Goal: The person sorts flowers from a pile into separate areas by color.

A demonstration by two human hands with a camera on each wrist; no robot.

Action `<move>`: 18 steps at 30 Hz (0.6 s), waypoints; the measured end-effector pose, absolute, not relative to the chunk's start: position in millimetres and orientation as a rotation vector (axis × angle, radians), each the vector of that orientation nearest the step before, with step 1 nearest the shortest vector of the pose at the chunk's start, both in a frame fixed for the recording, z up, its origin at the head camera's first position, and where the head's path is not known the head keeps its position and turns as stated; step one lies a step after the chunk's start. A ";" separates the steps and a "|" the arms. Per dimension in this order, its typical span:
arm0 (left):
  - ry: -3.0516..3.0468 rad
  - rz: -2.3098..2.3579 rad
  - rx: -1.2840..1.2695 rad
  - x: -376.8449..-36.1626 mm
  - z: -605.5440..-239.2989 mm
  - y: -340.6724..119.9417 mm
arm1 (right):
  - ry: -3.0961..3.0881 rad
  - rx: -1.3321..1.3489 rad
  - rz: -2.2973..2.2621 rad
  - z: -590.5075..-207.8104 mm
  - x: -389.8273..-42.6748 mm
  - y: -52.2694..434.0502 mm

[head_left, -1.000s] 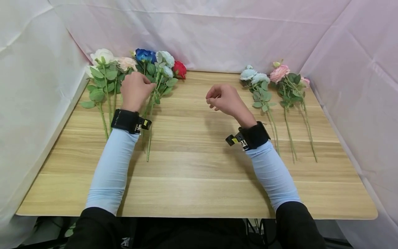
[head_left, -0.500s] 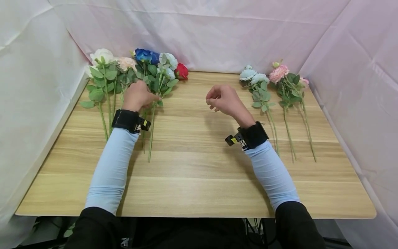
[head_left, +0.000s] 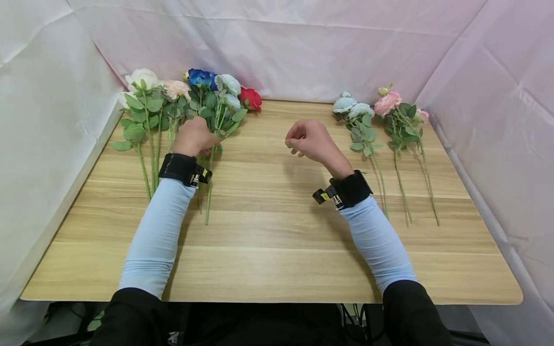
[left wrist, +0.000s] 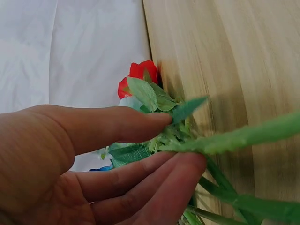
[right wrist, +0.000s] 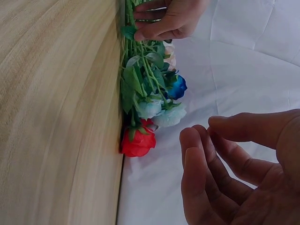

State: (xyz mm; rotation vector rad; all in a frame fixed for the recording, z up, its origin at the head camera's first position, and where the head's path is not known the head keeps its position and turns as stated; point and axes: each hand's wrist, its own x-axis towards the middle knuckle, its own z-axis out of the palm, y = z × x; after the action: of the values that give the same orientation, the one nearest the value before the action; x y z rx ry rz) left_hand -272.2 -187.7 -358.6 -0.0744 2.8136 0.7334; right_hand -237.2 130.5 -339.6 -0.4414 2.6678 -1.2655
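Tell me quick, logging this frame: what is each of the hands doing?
Left hand: pinches the pale blue flower stem among its leaves.
Right hand: holds nothing, fingers loosely curled above the table.

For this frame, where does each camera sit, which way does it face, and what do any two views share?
Head: worn above, looking down on the wooden table; both forearms, left hand and right hand show.
Left wrist: along the left hand, whose fingers pinch a green flower stem.
Right wrist: across the table past the right hand, empty, fingers loosely curled.
Shared: all three show the red rose.
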 end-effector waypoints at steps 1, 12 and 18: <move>2.818 0.727 -0.073 -272.1 -358.8 -187.7 | 2.668 -0.442 -1.263 -340.1 -237.7 130.6; 2.877 0.748 -0.061 -270.3 -353.2 -186.5 | 2.661 -0.425 -1.245 -339.9 -238.5 131.5; 2.912 0.743 -0.058 -268.6 -350.9 -186.9 | 2.655 -0.408 -1.229 -341.9 -238.9 132.1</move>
State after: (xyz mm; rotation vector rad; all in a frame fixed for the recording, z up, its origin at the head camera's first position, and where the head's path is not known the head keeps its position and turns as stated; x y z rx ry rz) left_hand -268.6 -186.9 -350.9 -0.0580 2.9117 0.7431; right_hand -238.9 132.1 -341.9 -0.4076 2.6548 -1.2289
